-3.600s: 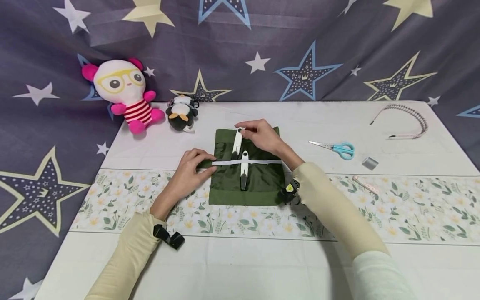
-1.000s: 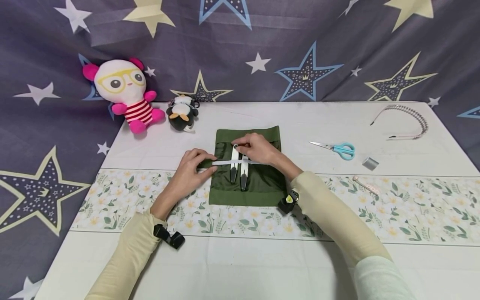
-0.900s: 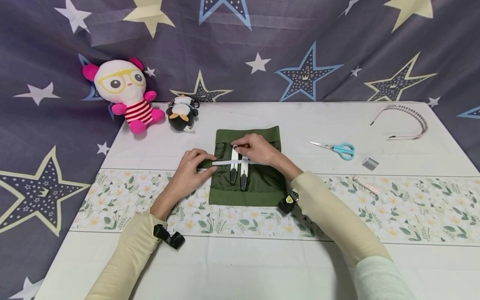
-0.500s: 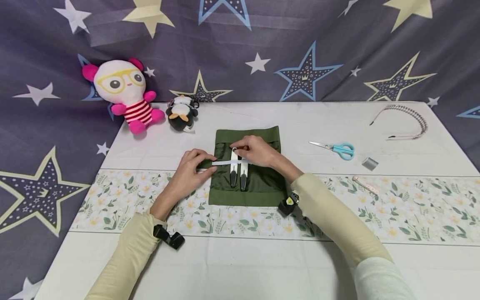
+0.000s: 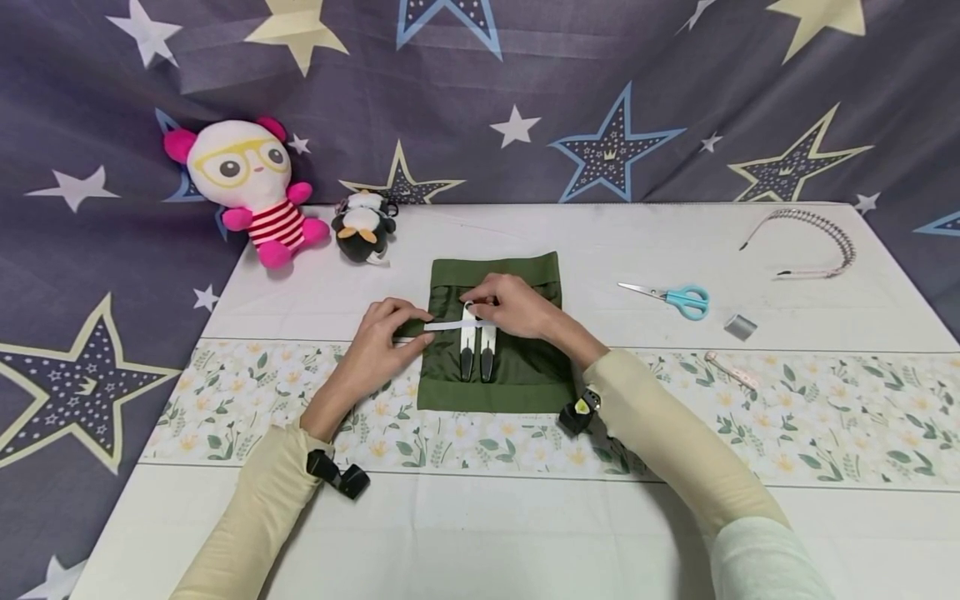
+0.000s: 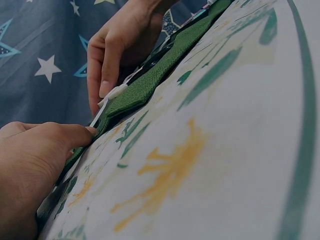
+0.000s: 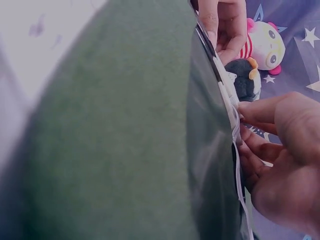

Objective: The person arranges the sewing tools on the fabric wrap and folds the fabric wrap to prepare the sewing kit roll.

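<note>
A dark green cloth holder (image 5: 525, 371) lies flat with a white elastic band (image 5: 444, 326) across its middle. Two slim white tools with black ends run side by side under the band, their kind not clear. My right hand (image 5: 517, 308) pinches the top of the left-hand white tool (image 5: 468, 340), which has a hole near its end. The second white tool (image 5: 488, 343) is partly covered by that hand. My left hand (image 5: 381, 342) holds the holder's left edge, thumb and index finger at the end of the band. In the right wrist view, the right fingertips (image 7: 245, 112) meet the tool beside the band.
Scissors with blue handles (image 5: 686, 302), a small grey cylinder (image 5: 741, 326) and a pale pink strip-like item (image 5: 731, 371) lie to the right. Behind them is a headband (image 5: 846, 242). A pink-and-white plush toy (image 5: 258, 187) and a plush penguin (image 5: 363, 229) sit back left.
My right hand has slid the left-hand white tool under the band and down toward me, so its black end now sits level with the other one. The left hand has stayed put.
</note>
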`<action>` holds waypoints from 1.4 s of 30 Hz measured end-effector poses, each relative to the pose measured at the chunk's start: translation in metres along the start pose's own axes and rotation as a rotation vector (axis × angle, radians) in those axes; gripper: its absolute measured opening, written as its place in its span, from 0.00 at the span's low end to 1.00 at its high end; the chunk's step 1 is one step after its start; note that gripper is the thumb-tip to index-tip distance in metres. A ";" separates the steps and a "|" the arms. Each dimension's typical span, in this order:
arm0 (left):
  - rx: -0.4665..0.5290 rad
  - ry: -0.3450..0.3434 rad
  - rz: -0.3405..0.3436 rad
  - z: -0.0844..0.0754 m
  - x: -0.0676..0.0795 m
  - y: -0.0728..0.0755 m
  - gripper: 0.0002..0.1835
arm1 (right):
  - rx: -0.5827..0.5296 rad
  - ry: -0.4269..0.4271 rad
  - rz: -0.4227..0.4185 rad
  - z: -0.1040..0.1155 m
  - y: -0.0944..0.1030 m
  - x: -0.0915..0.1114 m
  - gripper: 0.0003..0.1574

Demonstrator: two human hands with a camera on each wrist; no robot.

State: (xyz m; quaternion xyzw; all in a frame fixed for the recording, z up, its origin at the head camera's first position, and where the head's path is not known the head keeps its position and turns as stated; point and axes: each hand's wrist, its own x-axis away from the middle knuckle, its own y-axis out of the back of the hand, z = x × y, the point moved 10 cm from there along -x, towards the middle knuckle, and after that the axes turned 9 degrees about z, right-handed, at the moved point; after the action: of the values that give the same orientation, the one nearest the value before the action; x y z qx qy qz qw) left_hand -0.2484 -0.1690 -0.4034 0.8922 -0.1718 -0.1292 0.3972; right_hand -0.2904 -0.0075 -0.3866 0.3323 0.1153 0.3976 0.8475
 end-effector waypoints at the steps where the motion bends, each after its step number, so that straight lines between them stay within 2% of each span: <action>1: 0.000 0.001 0.000 0.000 0.000 0.000 0.15 | 0.001 0.000 0.000 0.000 0.000 0.000 0.19; 16: -0.004 0.011 0.010 0.000 0.002 -0.004 0.15 | -0.001 0.003 0.000 -0.004 -0.004 0.002 0.20; 24: 0.000 0.021 0.021 0.001 0.003 -0.006 0.15 | -0.018 0.007 -0.032 -0.008 0.000 0.005 0.18; 33: 0.003 0.019 0.019 0.002 0.001 -0.003 0.15 | -0.053 -0.002 -0.157 -0.015 0.028 0.019 0.16; 42: 0.002 0.003 0.007 0.000 -0.001 -0.001 0.15 | -0.120 -0.025 -0.244 -0.033 0.056 0.051 0.16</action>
State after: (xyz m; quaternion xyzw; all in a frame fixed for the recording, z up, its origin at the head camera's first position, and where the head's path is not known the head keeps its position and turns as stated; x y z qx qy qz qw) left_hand -0.2491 -0.1684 -0.4038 0.8921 -0.1744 -0.1265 0.3971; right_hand -0.3056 0.0729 -0.3714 0.2696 0.1204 0.2937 0.9092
